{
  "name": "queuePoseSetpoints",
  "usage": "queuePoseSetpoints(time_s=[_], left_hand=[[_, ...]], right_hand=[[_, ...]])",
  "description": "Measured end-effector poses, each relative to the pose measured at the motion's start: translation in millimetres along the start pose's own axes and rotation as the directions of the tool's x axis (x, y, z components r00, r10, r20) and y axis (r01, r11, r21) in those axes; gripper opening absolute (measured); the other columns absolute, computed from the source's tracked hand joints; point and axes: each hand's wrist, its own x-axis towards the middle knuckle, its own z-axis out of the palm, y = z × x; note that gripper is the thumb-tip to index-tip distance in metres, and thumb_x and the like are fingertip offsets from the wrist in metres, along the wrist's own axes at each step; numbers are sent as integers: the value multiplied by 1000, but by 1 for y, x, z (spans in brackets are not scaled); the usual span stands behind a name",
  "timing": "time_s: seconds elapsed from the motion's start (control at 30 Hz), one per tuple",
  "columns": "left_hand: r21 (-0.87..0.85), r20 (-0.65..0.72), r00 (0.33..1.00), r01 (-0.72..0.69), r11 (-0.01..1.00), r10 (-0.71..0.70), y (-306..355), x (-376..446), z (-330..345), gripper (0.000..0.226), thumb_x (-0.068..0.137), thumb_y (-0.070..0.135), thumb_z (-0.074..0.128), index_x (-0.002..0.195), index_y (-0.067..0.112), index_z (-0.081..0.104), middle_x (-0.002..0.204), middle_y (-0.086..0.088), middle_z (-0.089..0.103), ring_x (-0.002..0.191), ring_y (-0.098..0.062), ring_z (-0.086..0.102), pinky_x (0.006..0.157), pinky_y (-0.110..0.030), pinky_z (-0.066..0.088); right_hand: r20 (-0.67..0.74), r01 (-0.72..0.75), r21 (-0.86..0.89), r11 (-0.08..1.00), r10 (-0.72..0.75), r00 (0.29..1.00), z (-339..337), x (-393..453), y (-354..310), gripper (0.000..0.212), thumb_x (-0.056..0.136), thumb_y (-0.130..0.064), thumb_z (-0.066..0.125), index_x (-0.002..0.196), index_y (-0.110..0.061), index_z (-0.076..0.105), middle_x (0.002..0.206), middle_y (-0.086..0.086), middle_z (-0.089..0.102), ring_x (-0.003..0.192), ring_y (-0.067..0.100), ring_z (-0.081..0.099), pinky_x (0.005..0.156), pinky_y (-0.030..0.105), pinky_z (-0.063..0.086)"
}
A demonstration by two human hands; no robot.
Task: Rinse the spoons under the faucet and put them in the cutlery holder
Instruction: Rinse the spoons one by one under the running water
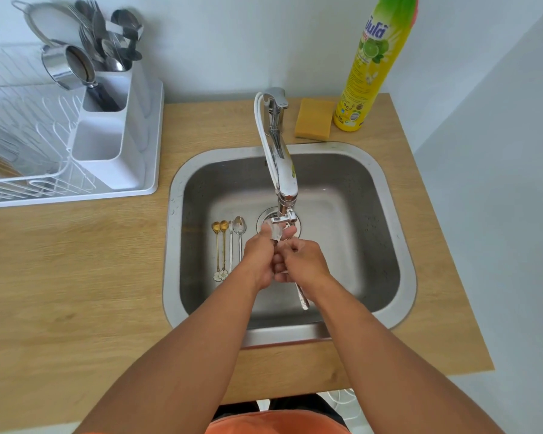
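Note:
Both of my hands meet under the faucet (283, 170) over the steel sink (389, 245). My left hand (261, 258) and my right hand (304, 261) are both closed on one silver spoon (303, 299); its handle sticks out below my right wrist and its bowl sits in running water at the spout. Several more spoons lie side by side on the sink floor to the left: two gold ones (220, 245) and two silver ones (237, 239). The white cutlery holder (113, 145) stands at the back left with cutlery in its far compartment.
A white dish rack (29, 158) sits on its tray left of the sink, with a metal strainer (66, 67) leaning on the holder. A yellow sponge (314, 119) and a tall yellow dish-soap bottle (370, 64) stand behind the sink on the wooden counter (76, 261).

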Motion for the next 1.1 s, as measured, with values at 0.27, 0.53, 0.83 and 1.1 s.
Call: queuePoseSetpoints(time_s=[0.27,0.53,0.83,1.1], left_hand=[[-154,97,995,48,987,-33,4,0,-9,32,113,25,38,115,15,68,109,-2,81,77,-11,76,56,-25,60],[-28,41,992,-119,993,120,-8,4,-4,58,111,45,38,89,20,86,101,-1,84,87,-20,79,81,-39,62],[-35,-55,998,-23,999,21,-6,16,-9,23,101,33,67,105,14,79,98,2,84,95,-12,79,74,-33,62],[-165,-76,995,55,985,-68,9,17,-14,28,107,37,56,105,18,77,106,3,82,77,-3,77,69,-35,54]], right_hand=[[216,-265,397,879,191,958,-4,0,-10,10,98,-12,71,90,-6,71,64,5,69,49,9,64,48,22,59],[43,-69,214,974,61,997,-2,8,-10,13,95,-18,75,88,-7,77,80,11,78,64,19,75,59,30,63],[45,-80,65,995,77,996,-10,-8,8,13,97,-15,68,91,-6,76,74,6,79,61,15,74,58,30,61],[42,-17,-16,1000,18,999,-13,-17,13,17,99,-19,68,92,-7,78,74,7,77,60,14,69,59,28,59]])
